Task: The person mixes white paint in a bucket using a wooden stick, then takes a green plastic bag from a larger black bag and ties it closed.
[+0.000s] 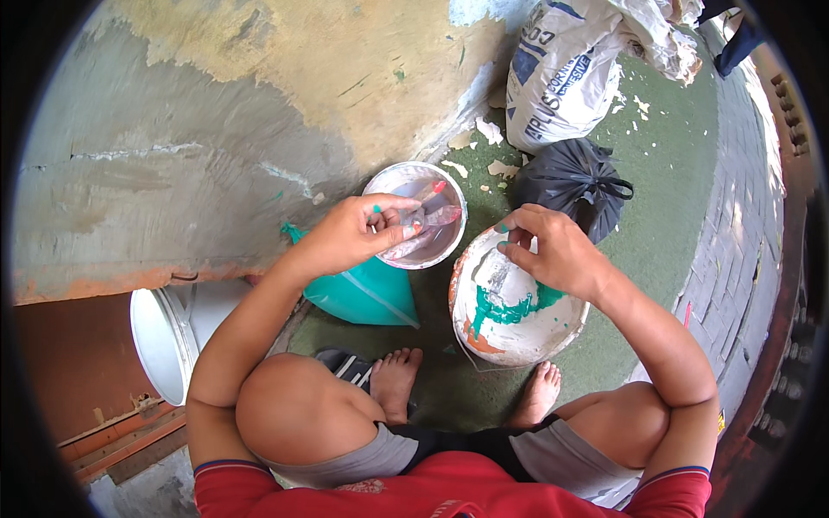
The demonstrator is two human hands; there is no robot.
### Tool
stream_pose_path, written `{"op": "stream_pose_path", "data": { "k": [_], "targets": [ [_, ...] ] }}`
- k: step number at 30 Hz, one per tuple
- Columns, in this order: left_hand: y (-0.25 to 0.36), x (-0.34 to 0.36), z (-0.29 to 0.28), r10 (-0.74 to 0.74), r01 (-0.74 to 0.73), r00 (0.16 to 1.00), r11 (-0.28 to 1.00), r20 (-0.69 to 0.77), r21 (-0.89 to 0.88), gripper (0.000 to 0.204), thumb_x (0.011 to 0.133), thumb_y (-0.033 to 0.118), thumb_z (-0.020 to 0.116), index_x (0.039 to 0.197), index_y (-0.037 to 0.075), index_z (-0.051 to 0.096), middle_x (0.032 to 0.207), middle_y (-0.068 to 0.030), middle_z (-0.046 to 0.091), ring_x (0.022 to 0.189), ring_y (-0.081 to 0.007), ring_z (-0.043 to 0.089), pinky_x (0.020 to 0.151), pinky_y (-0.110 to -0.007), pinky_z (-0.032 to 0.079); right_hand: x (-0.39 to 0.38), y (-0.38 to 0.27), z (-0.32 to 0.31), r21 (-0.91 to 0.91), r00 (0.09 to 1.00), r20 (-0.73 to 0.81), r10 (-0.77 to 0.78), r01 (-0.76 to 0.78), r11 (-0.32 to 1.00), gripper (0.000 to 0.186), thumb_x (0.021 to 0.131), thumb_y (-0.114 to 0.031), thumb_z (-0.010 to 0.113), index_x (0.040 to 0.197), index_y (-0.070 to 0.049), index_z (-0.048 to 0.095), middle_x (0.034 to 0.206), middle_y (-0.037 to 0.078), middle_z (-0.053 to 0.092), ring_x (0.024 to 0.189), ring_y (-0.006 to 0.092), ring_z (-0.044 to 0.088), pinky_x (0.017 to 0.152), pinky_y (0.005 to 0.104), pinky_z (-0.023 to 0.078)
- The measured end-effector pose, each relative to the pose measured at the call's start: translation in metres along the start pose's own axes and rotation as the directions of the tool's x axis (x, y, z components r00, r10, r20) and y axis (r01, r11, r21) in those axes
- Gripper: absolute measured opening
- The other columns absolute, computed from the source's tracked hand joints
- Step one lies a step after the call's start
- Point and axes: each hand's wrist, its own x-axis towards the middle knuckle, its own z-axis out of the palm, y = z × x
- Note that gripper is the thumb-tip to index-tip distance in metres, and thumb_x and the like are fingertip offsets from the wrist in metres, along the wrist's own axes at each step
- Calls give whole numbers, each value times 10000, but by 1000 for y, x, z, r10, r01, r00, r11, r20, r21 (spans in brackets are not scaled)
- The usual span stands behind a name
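At the centre, a small white bucket (459, 226) of cloudy grey liquid stands by the wall, with pale, red-ended tools (445, 216) in it. My left hand (363, 231) is over its left rim, fingers curled and thumb and forefinger closing near those tools; what they grip is unclear. To the right, my right hand (557, 250) hovers over a wider bucket (553, 341) coated with white paste and streaks of green paint (505, 309). Its thumb and forefinger are apart, with nothing visible between them. Green specks mark the fingers of both hands.
A green plastic bag (363, 289) lies below my left forearm, a white bucket (155, 345) on its side further left. Beyond the paste bucket are a knotted black bag (570, 177) and a white printed sack (561, 86). Peeled flakes (501, 169) litter the green floor by the wall (216, 104).
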Motion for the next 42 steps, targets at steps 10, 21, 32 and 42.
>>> {"op": "stream_pose_path", "data": {
  "k": [10,21,32,42],
  "targets": [
    [-2,-13,-14,-150,149,982,989,-114,-19,376,968,203,597,1285,0,592,834,-41,661,674,-85,560,614,-243,456,74,-23,40,672,874,350,338,-485,559,271,941,-175,608,1036,75,646,991,145,680,899,198,676,836,285,543],
    [-44,-60,-21,-250,257,966,961,71,-105,350,972,113,510,1300,14,585,920,-85,667,685,-99,586,600,-242,474,186,-34,153,355,682,554,477,-712,606,355,923,-221,502,1108,59,617,1022,191,660,857,290,680,757,374,568],
    [-59,-55,-21,-186,202,975,969,118,-144,379,958,133,536,1295,-39,563,967,-111,674,666,-115,607,605,-260,487,204,-16,171,405,655,625,424,-737,541,173,908,-110,476,970,-35,619,906,106,646,718,244,644,610,387,588],
    [-26,-11,24,-26,151,922,943,386,-297,145,939,92,556,991,-32,612,811,-105,678,624,-138,625,600,-274,500,61,-96,44,726,793,532,297,-607,322,254,982,-102,457,1052,97,597,941,170,666,850,245,672,810,334,564]
  ]
}}
